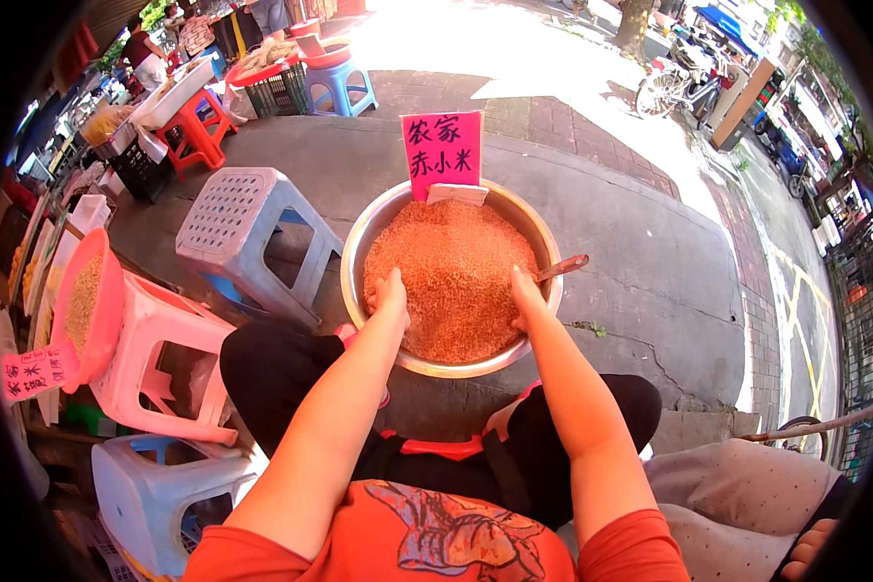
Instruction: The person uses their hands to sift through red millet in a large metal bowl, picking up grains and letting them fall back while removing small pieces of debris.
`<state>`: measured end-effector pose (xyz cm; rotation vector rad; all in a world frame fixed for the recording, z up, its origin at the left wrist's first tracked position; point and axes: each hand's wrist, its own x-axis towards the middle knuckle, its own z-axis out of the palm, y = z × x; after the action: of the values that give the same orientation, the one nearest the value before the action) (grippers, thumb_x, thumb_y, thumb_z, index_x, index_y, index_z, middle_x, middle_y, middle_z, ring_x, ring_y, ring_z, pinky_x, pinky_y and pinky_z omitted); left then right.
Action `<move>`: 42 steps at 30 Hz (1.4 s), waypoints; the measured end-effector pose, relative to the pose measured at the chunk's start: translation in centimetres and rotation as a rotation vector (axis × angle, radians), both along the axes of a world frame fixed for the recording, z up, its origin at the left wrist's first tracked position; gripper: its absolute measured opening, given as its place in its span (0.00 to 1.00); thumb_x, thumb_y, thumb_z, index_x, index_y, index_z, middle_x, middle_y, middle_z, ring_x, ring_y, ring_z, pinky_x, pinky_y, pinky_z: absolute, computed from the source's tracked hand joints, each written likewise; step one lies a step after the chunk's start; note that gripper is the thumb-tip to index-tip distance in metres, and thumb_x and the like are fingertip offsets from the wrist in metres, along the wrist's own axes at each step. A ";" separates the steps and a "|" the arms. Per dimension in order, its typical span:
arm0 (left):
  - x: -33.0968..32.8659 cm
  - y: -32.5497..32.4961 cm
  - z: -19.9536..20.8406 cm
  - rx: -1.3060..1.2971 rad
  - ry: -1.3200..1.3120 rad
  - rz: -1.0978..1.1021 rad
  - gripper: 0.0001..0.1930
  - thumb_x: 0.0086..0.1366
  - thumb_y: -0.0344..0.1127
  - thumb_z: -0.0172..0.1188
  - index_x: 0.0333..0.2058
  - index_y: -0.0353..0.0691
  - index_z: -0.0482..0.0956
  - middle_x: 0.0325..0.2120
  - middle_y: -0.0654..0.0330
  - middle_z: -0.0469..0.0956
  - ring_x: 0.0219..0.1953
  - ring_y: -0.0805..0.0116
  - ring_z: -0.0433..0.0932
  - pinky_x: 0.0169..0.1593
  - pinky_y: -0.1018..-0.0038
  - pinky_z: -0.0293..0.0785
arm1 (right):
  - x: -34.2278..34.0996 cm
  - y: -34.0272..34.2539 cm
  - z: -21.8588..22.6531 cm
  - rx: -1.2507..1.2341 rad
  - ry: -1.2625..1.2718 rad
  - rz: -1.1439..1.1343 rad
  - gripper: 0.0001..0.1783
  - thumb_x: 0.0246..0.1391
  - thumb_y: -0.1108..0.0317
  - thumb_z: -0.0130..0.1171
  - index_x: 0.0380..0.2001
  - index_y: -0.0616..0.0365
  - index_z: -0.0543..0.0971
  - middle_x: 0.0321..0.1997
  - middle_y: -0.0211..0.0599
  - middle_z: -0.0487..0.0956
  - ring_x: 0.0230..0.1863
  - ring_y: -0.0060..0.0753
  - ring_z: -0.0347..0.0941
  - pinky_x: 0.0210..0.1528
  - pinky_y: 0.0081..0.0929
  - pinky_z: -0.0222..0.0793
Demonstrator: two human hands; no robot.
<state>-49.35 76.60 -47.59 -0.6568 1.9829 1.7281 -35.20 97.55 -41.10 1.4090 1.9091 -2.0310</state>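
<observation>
A wide metal basin (353, 281) in front of me holds a heap of small reddish-brown grain (456, 252). My left hand (389, 297) is in the grain at the left side of the heap, and its fingers are mostly buried. Opposite it, my right hand (527, 299) reaches into the right side, close to the rim, with its fingers hidden too. Whether either hand closes on grain cannot be seen. A scoop or spoon handle (565, 267) leans over the right rim. At the far edge stands a pink handwritten sign (442, 150) with a pale block (457, 194) before it.
A grey-blue plastic stool (238, 209) stands left of the basin. Nearer, a pink stool (165, 335) bears a pink bowl of grain (92, 301), with a blue stool (155, 495) below it. Someone's patterned trouser leg (747, 485) is at my right. Parked bicycles (664, 89) stand far right.
</observation>
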 end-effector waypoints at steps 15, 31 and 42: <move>0.1 5.7 12.3 0.289 0.377 -0.260 0.21 0.63 0.46 0.53 0.46 0.33 0.72 0.45 0.54 0.74 0.51 0.63 0.68 0.57 0.69 0.58 | -5.8 -0.3 5.1 0.382 0.455 0.116 0.24 0.60 0.53 0.46 0.45 0.66 0.74 0.43 0.54 0.76 0.47 0.45 0.72 0.49 0.37 0.64; -7.4 3.8 6.8 0.250 0.016 -0.255 0.18 0.62 0.44 0.56 0.42 0.35 0.75 0.40 0.58 0.75 0.46 0.68 0.69 0.51 0.70 0.62 | -9.3 3.4 1.2 -0.130 0.170 0.020 0.28 0.59 0.52 0.46 0.56 0.60 0.67 0.58 0.40 0.69 0.58 0.36 0.63 0.58 0.39 0.57; -1.4 4.4 12.0 0.212 0.338 -0.560 0.23 0.62 0.42 0.55 0.51 0.33 0.68 0.50 0.53 0.68 0.53 0.66 0.64 0.57 0.71 0.59 | -6.1 -1.1 10.2 -0.007 0.284 0.296 0.30 0.60 0.51 0.48 0.58 0.61 0.64 0.60 0.40 0.65 0.62 0.32 0.56 0.59 0.37 0.52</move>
<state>-50.75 81.03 -35.61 0.2646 1.9011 1.7203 -41.31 96.48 -30.89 0.8070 2.0587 -2.1752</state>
